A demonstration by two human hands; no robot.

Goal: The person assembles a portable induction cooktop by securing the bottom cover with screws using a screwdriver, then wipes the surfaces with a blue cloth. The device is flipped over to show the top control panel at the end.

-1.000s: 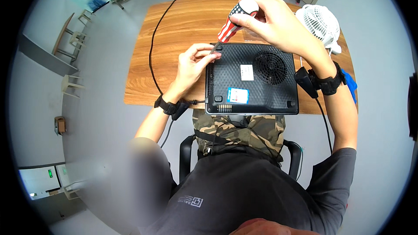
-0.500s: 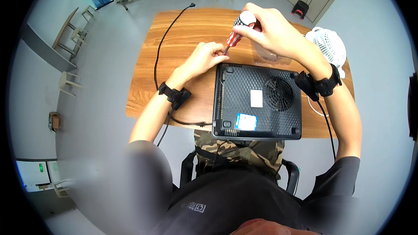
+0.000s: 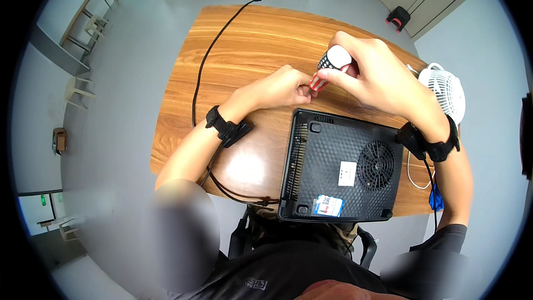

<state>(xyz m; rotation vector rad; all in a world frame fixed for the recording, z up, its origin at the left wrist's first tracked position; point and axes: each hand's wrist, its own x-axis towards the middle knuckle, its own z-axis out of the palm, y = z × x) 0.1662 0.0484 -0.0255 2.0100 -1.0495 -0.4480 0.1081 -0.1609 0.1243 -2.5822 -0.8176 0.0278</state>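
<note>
My right hand [image 3: 376,72] is wrapped round a screwdriver [image 3: 334,59] with a stubby handle, red and white striped below and dark with white stars above, under a white cap. It slants down toward my left hand [image 3: 288,87], whose fingertips are pinched together at its lower end. The shaft and whatever lies in that pinch are hidden. Just below both hands, a black induction cooker [image 3: 326,158] lies bottom side up at the table's near edge. Its round fan grille, side vents, feet and two labels face me.
The wooden table [image 3: 244,50] carries a black power cord [image 3: 197,72] along its left part. A white fan [image 3: 444,91] stands at the right edge, beside my right forearm. Something blue [image 3: 436,197] sits at the near right corner. Stools [image 3: 398,18] stand on the floor beyond.
The view has shifted, and the cooker and table appear lower. Both hands and the screwdriver sit farther from the cooker's far edge. The shaft, seen earlier, is now hidden.
</note>
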